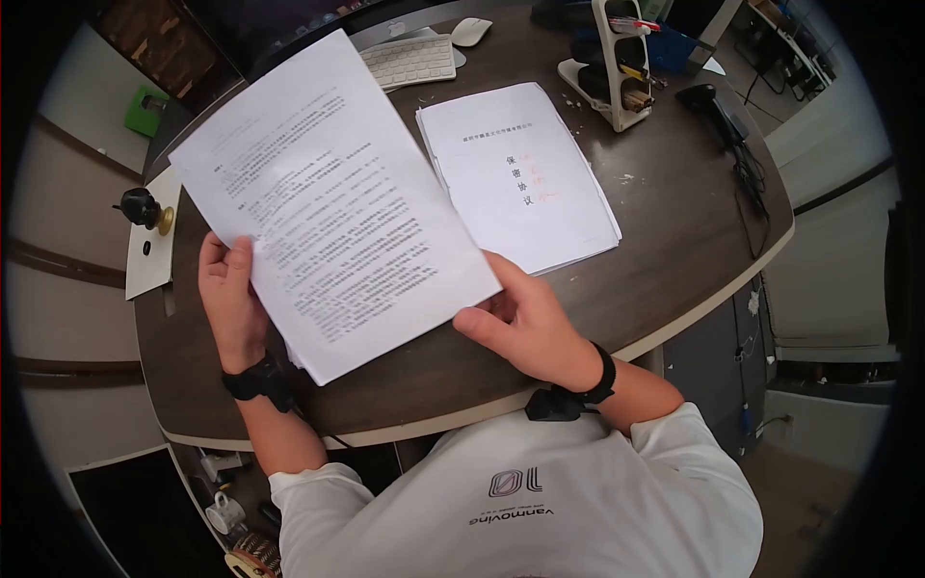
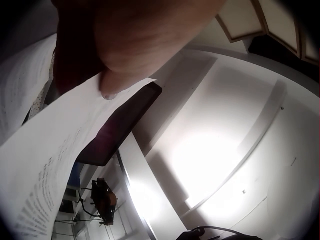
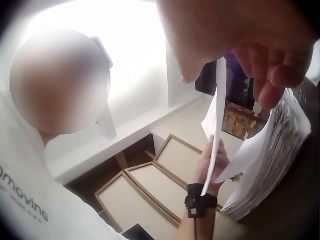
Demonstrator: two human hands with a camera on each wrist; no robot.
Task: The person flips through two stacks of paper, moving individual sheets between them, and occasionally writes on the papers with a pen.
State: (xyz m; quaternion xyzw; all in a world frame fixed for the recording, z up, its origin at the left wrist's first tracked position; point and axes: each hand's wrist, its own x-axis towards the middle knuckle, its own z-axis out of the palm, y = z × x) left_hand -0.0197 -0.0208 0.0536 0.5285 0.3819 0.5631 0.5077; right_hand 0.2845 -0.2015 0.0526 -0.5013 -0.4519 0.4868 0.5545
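Printed sheets (image 1: 318, 202) are held tilted above the desk by the left hand (image 1: 231, 299), its thumb on their left edge. In the left wrist view the left hand's thumb lies on the printed paper (image 2: 60, 135). Near the sheets' lower right corner is the right hand (image 1: 530, 323), thumb spread from the fingers, which are partly hidden by the paper. The right wrist view shows the sheets' edge (image 3: 216, 125) between that hand's thumb and fingers, with no grip visible. A paper stack (image 1: 568, 212) with a printed title and red marks lies on the desk, right of the held sheets.
The desk (image 1: 674, 222) bears a keyboard (image 1: 409, 63), a mouse (image 1: 471, 32), a white pen holder (image 1: 617, 72) and a black handheld device (image 1: 723, 116) with a cable. At the left, a black object (image 1: 140, 206) stands on a white board.
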